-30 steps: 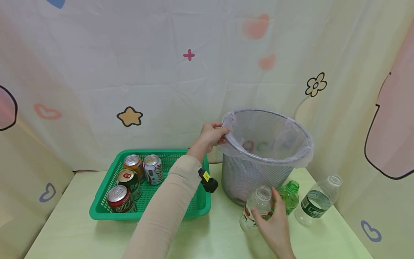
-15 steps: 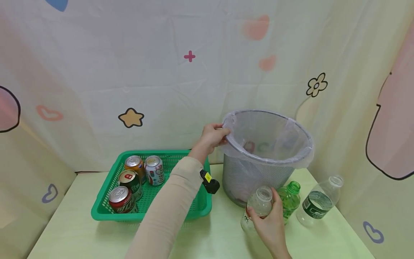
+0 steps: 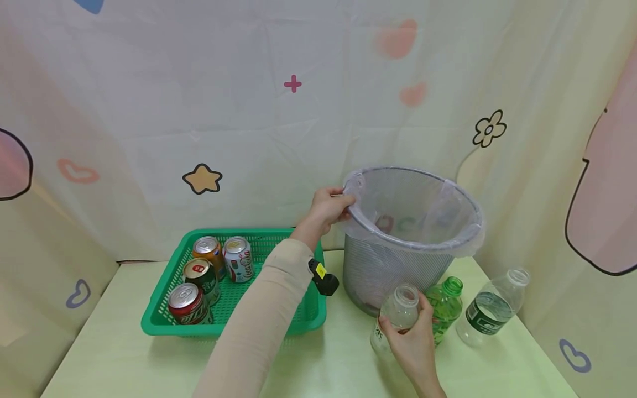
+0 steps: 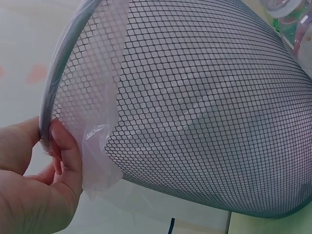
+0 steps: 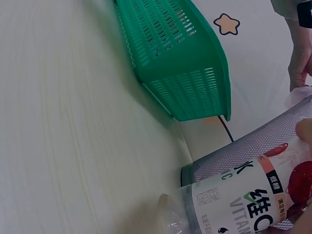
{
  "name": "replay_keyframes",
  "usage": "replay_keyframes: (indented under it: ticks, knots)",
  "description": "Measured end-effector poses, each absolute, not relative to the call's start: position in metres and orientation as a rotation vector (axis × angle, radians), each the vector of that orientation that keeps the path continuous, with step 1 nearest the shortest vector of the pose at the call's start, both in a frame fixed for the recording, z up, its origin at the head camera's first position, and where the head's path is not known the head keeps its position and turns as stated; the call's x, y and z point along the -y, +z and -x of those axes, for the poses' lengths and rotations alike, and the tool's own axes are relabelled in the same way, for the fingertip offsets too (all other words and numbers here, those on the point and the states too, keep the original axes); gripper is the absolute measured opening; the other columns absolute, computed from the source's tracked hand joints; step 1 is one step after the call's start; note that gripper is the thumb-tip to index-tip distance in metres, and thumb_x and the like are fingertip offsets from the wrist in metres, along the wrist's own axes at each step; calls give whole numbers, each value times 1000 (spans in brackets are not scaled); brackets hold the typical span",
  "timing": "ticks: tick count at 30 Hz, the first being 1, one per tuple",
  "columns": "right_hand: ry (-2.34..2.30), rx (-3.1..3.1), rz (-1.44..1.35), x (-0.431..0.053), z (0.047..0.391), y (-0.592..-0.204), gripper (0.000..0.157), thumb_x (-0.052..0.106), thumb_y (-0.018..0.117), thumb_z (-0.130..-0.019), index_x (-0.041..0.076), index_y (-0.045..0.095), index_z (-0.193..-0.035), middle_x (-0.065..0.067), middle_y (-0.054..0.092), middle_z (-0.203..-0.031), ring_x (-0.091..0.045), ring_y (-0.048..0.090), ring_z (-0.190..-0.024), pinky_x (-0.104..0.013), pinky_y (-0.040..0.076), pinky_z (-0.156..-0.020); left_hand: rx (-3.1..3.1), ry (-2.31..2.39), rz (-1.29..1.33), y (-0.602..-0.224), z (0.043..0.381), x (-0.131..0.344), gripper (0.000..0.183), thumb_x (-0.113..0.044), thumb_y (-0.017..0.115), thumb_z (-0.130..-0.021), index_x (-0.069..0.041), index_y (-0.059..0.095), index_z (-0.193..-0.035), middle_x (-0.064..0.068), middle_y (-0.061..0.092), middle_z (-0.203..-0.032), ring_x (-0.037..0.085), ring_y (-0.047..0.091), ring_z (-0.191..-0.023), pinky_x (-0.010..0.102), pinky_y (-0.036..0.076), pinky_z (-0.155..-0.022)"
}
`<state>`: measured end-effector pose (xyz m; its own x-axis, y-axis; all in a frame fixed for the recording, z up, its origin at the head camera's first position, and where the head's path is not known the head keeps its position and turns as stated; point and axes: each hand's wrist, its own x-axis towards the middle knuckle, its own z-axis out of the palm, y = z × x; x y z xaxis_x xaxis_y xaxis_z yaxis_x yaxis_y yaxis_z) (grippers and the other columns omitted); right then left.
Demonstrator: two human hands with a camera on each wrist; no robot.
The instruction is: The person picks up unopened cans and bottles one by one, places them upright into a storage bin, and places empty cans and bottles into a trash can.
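Observation:
My left hand [image 3: 325, 211] pinches the rim of a grey wire mesh bin [image 3: 385, 271], on the bin's left side. A thin clear plastic liner [image 4: 100, 161] is folded over that rim; in the left wrist view it hangs beside the fingers. In front of the bin, my right hand [image 3: 417, 348] grips a clear, capless plastic bottle [image 3: 402, 309] round its body. Its white label [image 5: 243, 200] with red fruit and dark lettering shows in the right wrist view. Just right of this hand stands a green bottle [image 3: 444, 307], partly hidden by it.
A clear bottle with a dark green label [image 3: 487, 314] stands at the far right. Left of the bin is a green plastic basket [image 3: 234, 330] holding several drink cans [image 3: 238, 260]. The table [image 3: 114, 354] meets a patterned curtain [image 3: 249, 138] behind.
The right hand has closed round the clear bottle, its fingers now against the body. The left hand stays on the bin's rim. The camera view has shifted slightly.

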<state>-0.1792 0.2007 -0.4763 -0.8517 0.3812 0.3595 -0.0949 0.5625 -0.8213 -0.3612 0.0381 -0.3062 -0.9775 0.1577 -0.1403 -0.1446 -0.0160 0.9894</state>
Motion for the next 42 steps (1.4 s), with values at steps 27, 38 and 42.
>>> replay_keyframes:
  ticks: [27,38,42]
  knots:
    - [1137,2353,-36,-209,165,-456,87,7,84,-60,8,36,-132,-6,54,-117,-12,51,-100,-32,48,-78,-2079,2107,-8,-309,362,-41,47,-8,61,-84,-4,49,-129,11,59,-109,10,56,-63,19,51,-58]
    - [1031,2352,-161,-215,159,-437,89,5,86,-55,5,38,-129,-8,58,-109,-16,56,-88,-31,51,-71,-2067,2130,-14,-309,362,-40,47,-6,60,-82,-3,49,-128,11,60,-106,9,54,-58,17,50,-55]
    - [1002,2349,-185,-217,160,-431,89,6,87,-54,5,39,-129,-9,59,-108,-16,56,-87,-31,50,-68,-2067,2127,-13,-308,362,-41,47,-6,60,-82,-3,49,-128,11,59,-107,9,54,-59,17,50,-55]
